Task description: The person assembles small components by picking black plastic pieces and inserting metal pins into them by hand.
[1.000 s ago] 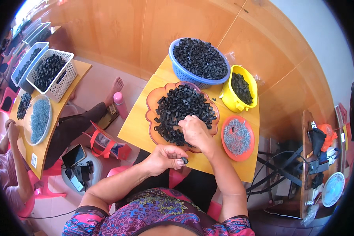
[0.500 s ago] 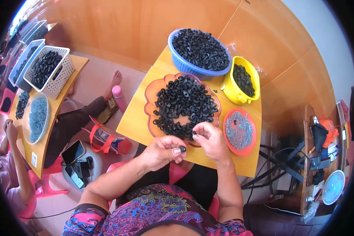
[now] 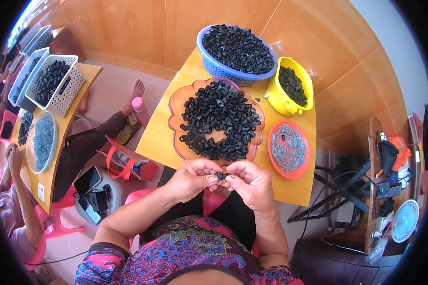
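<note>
Near the table's front edge my two hands meet at the fingertips. Between thumb and fingers, my left hand (image 3: 195, 181) grips a small black plastic piece (image 3: 220, 175). My right hand (image 3: 248, 184) pinches the right end of that piece; whether a second part sits there is too small to tell. Just beyond the hands lies a scalloped orange tray (image 3: 177, 107) heaped with ring-like black plastic parts (image 3: 218, 109), a bare patch showing in the heap. To the right of it, an orange-red plate (image 3: 297, 172) carries many thin silvery metal pieces (image 3: 286, 148).
A blue basket (image 3: 223, 71) and a yellow tub (image 3: 277, 97), both full of black parts, stand at the table's back. Leftward, a person sits at another table (image 3: 76, 102) with baskets. A pink bottle (image 3: 139, 105) and red bag (image 3: 147, 170) are between the tables.
My right hand has come down and left from the tray's edge with its small black part, meeting my left hand. The view has shifted slightly.
</note>
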### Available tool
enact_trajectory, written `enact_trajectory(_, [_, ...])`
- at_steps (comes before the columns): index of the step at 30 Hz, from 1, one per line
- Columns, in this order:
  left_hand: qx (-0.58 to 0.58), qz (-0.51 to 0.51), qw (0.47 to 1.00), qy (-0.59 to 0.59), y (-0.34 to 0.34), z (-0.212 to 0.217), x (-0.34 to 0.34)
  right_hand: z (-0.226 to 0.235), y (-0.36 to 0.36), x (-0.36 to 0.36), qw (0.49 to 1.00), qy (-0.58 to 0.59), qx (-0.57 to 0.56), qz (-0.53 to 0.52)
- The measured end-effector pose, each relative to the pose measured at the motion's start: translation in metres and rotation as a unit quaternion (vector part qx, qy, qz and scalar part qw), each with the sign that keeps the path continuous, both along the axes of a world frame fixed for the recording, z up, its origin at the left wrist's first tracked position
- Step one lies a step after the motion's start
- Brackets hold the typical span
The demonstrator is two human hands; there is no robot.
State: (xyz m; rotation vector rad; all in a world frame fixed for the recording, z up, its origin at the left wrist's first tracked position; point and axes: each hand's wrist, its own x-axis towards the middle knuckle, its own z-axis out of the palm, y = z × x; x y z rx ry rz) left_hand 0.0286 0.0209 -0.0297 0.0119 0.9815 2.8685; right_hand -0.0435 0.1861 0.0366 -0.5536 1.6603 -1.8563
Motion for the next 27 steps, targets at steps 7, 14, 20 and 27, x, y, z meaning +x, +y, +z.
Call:
enact_trajectory(7, [-0.132,0.035,0.991,-0.013,0.000,0.006,0.004,-0.004,0.003,-0.003,0.992,0.094,0.075,0.026])
enact_trajectory(14, [-0.339,0.129,0.929,0.078,0.004,0.005,0.007,0.007,-0.005,-0.004,0.944,0.292,0.136,0.066])
enact_trajectory(20, [-0.267,0.071,0.961,0.025,-0.001,0.010,0.007,0.009,-0.002,-0.008,0.980,0.113,0.119,0.111])
enact_trajectory(27, [-0.345,0.076,0.933,0.067,0.003,0.023,0.012,-0.012,0.011,-0.028,0.979,-0.072,0.029,0.189])
